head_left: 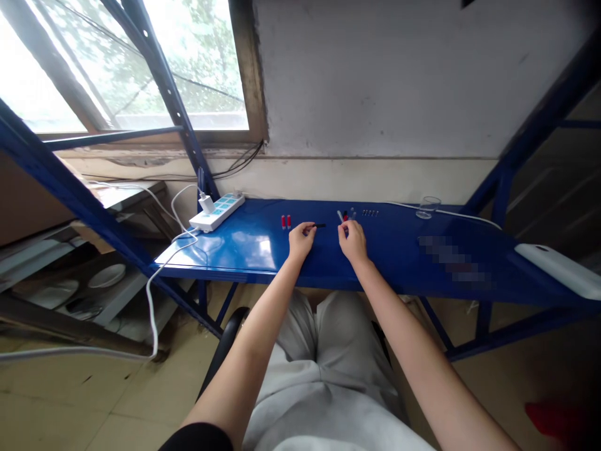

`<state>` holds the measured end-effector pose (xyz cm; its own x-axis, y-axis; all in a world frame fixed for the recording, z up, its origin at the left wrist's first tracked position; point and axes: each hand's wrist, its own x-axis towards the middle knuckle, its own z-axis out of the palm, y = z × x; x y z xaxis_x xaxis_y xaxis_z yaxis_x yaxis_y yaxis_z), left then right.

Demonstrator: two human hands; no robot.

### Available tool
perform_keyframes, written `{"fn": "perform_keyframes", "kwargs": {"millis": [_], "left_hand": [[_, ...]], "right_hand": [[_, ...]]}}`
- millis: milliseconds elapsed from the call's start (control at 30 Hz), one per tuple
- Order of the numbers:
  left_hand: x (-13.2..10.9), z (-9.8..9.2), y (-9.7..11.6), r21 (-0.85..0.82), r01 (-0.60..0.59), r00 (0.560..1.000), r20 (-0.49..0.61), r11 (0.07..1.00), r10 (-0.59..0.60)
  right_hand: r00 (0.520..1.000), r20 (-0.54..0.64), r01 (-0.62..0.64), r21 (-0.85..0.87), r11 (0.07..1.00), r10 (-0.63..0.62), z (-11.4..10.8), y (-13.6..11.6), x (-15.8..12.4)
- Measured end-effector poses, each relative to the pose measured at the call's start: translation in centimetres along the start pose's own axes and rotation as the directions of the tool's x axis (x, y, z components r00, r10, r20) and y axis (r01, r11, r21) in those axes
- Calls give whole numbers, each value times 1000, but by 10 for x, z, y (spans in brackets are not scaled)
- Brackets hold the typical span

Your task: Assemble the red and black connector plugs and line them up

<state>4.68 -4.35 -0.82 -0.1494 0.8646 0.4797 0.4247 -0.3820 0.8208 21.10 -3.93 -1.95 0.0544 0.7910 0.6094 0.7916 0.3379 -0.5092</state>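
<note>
My left hand (301, 239) is closed in a pinch on a thin black stick-like piece (320, 225) that points right, just above the blue table. To its right, the fingers of my right hand (353, 240) are pinched around a slim pale tube (340, 217), which tilts up and left. Just beyond those fingers lies a small red and black piece (346, 217), with small clear pieces (353, 213) beside it. Two red cylinders (286, 222) sit side by side left of my left hand. Several tiny metallic pieces (370, 213) form a row farther right.
A white power strip (218, 213) with a plugged-in charger occupies the left end of the blue table (225, 250). Near the back right is a clear glass (428, 208) by a white cable (462, 214). A white flat object (558, 269) rests at the right edge. Blue frame posts flank the table.
</note>
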Motion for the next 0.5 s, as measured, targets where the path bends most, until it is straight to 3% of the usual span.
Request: {"fn": "perform_keyframes", "kwargs": {"millis": [200, 500], "left_hand": [[3, 1, -6, -129, 69, 998, 14, 989, -68], [6, 4, -14, -176, 42, 999, 8, 984, -41]], "right_hand": [[995, -59, -62, 325, 944, 85, 0, 1, 2], [998, -45, -5, 490, 872, 31, 11, 11, 5]]}}
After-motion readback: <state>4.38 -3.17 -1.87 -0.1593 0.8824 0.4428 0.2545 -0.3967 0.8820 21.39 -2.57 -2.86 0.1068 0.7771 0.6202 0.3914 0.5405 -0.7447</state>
